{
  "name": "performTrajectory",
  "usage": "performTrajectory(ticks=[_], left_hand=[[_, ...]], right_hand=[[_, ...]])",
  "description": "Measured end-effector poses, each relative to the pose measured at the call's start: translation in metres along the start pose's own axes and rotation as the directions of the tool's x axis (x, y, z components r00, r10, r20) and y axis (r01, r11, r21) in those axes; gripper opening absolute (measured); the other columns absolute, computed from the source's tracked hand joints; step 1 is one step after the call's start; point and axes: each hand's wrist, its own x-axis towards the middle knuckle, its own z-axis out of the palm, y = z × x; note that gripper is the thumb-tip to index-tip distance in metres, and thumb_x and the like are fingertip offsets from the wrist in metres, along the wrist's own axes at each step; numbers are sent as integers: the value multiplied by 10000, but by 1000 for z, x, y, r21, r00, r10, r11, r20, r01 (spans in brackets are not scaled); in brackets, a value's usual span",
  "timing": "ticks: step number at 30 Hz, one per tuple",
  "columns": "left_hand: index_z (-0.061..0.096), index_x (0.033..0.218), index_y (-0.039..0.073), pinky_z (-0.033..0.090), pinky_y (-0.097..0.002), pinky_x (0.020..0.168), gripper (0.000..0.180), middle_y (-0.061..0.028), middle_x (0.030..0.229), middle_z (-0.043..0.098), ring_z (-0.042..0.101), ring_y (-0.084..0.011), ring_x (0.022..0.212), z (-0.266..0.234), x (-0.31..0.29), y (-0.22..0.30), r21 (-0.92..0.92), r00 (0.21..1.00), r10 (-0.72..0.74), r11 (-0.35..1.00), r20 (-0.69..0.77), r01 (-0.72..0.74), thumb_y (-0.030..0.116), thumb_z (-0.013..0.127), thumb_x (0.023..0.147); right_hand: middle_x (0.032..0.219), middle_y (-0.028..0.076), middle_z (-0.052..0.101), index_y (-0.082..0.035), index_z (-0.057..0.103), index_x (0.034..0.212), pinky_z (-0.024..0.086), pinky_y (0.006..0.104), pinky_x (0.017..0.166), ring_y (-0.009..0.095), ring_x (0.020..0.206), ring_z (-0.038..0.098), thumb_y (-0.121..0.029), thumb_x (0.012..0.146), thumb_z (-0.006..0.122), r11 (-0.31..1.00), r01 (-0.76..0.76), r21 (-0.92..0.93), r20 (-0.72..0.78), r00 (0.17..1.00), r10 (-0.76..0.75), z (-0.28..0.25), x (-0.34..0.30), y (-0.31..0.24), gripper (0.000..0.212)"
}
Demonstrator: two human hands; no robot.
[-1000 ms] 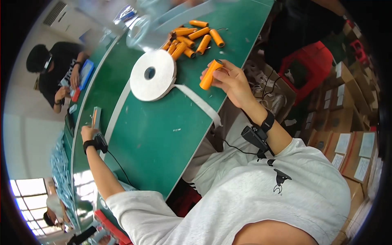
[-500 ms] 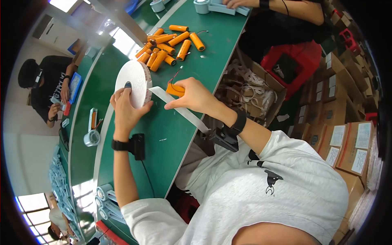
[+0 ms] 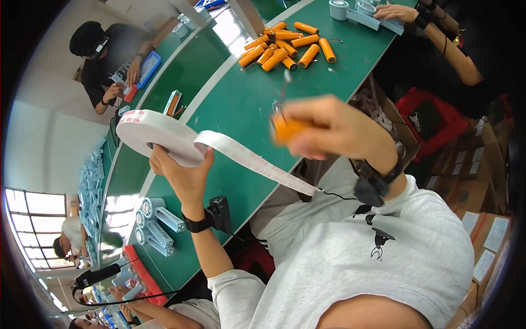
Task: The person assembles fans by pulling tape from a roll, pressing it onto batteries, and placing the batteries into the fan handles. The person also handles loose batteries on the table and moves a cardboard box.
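Observation:
My left hand (image 3: 185, 181) is closed on a wide roll of white tape (image 3: 158, 130) with pink print, its fingers at the core. The roll is tilted above the green table. A loose tape strip (image 3: 249, 160) runs from it past my left thumb, down over the table's edge to my lap. My right hand (image 3: 342, 125), smeared by motion, grips an orange cylindrical battery pack (image 3: 289, 129) with a thin wire rising from it. The battery is above the table near its edge, apart from the strip. More orange battery packs (image 3: 275, 58) lie heaped on the table's far part.
Light blue plastic housings (image 3: 159, 236) stand left of my left forearm, by a red tray (image 3: 143, 274). A co-worker's hand (image 3: 395, 12) handles blue parts at the far right. Beyond the table edge are a red stool (image 3: 446, 129) and cartons (image 3: 485, 241). Another person works across the table.
My view has shifted. The roll has tipped from upright to nearly flat in my left hand. My right hand, still with the battery, has moved right, away from the roll, and more of the strip shows.

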Motion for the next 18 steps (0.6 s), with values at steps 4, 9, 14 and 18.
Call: performTrajectory(ticks=[4, 9, 14, 18], left_hand=[[311, 1215, -71, 192, -467, 976, 912, -210, 1147, 394, 295, -356, 1114, 6, -10, 12, 41, 997, 64, 997, 39, -65, 260, 786, 510], [326, 1202, -68, 177, -475, 974, 894, -198, 1117, 424, 341, -339, 1097, 15, -7, 20, 115, 982, 179, 976, 60, -184, 279, 785, 518], [361, 1177, -64, 162, -476, 975, 851, -192, 1092, 456, 392, -323, 1075, 15, -10, 23, 119, 980, 195, 973, 48, -199, 271, 782, 518], [389, 1152, -69, 159, -474, 973, 826, -203, 1087, 468, 404, -326, 1075, 26, -20, 38, 18, 998, 0, 1000, 67, -2, 251, 784, 501]], right_hand=[[768, 37, 590, 13, 516, 999, 408, 235, 565, 81, 678, 531, -171, 886, 508, 967, 185, -178, -378, 894, -240, 8, 57, 2, 216], [671, 179, 551, 53, 504, 870, 431, 328, 549, 276, 579, 538, -189, 878, 491, 950, 225, -218, -421, 857, -299, 45, 110, 22, 243], [887, 97, 633, 36, 507, 1002, 453, 313, 654, 171, 777, 593, -187, 902, 468, 983, 128, -131, -465, 868, -175, 54, 118, 32, 247], [892, 113, 630, 48, 497, 999, 457, 312, 629, 166, 790, 593, -187, 906, 459, 916, 398, 52, -737, 635, -234, 60, 128, 43, 256]])
